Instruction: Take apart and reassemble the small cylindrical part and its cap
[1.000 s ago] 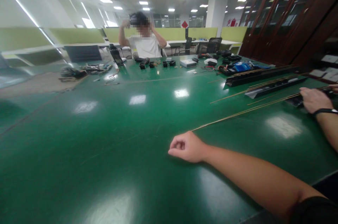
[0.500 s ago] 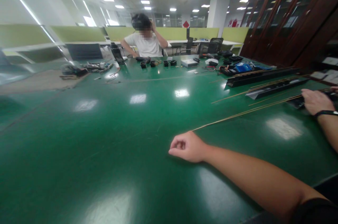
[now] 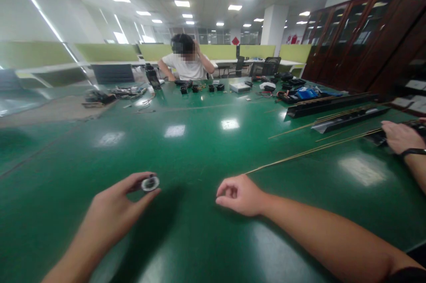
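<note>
My left hand point(image 3: 113, 207) pinches a small round ring-shaped piece point(image 3: 150, 183) between thumb and fingers, above the table. It has a pale rim and a darker middle; its exact kind is unclear. My right hand point(image 3: 241, 195) rests on the green table point(image 3: 186, 149) with its fingers curled into a loose fist. Whatever lies inside that fist, if anything, is hidden. Thin brass-coloured rods point(image 3: 309, 151) run from just behind my right hand toward the far right; whether the hand touches them I cannot tell.
At the right edge, a co-worker's hand point(image 3: 402, 137) with a dark wristband lies by a dark piece. Black channels point(image 3: 349, 119) with thin rods stand nearby. Across the table sits a person in a white shirt point(image 3: 188, 67), behind small black parts point(image 3: 216, 88). A blue item point(image 3: 306, 93) lies among tools.
My left hand has come into view from the lower left, holding the ring-shaped piece. My right hand stays curled in place on the table. The camera has tilted slightly up.
</note>
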Tool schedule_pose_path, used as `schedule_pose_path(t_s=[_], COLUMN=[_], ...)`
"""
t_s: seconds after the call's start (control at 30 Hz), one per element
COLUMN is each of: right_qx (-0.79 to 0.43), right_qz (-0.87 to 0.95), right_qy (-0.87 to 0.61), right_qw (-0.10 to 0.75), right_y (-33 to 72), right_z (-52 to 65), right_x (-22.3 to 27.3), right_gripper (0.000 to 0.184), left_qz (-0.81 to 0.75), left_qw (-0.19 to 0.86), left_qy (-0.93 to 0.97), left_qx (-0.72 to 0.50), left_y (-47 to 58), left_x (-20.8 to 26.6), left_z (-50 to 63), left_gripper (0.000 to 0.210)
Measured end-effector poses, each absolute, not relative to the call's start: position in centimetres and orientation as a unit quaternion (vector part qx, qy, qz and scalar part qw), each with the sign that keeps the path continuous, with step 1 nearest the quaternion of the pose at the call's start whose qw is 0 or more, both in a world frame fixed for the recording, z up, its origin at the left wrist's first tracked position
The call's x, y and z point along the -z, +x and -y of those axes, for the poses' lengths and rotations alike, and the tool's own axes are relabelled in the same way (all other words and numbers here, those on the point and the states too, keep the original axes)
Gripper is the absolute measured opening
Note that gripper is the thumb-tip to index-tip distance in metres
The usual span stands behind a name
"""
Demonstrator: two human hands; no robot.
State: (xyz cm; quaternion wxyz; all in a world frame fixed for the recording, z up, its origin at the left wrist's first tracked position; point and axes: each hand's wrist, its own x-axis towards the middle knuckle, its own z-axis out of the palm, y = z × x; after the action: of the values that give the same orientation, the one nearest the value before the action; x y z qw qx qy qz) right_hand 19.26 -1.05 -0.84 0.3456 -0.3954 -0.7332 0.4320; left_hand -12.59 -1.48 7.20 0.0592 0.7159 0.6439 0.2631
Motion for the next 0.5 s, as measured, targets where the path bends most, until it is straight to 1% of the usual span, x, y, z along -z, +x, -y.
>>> schedule_pose_path(t_s=[0.13,0.2,0.3,0.4,0.5], right_qx=[-0.481,-0.476,-0.416,-0.388,-0.399], right_qz=[0.669,0.635,0.608,0.624,0.637], right_qy=[-0.408,-0.433,-0.475,-0.478,-0.467], right_qw=[0.393,0.427,0.482,0.482,0.466], right_y=[19.4,19.7,20.0,20.2,20.2], right_z=[0.7,0.3,0.0,-0.1,0.0], right_x=[0.8,1.0,1.5,2.0,2.1], right_gripper=[0.025,0.03,0.039,0.049,0.047], left_qz=[-0.531,-0.5,-0.466,-0.434,-0.431], left_qw=[0.173,0.189,0.187,0.197,0.2], left_qy=[0.798,0.813,0.824,0.826,0.814], left_qx=[-0.227,-0.23,-0.261,-0.3,-0.334], left_y=[-5.8,-3.2,-1.3,-1.3,-1.6], left_x=[-6.0,-5.2,-3.4,-1.7,-0.9], left_z=[-1.3,-1.6,-1.0,-0.2,-0.2], left_gripper=[0.032,0.028,0.025,0.025,0.034])
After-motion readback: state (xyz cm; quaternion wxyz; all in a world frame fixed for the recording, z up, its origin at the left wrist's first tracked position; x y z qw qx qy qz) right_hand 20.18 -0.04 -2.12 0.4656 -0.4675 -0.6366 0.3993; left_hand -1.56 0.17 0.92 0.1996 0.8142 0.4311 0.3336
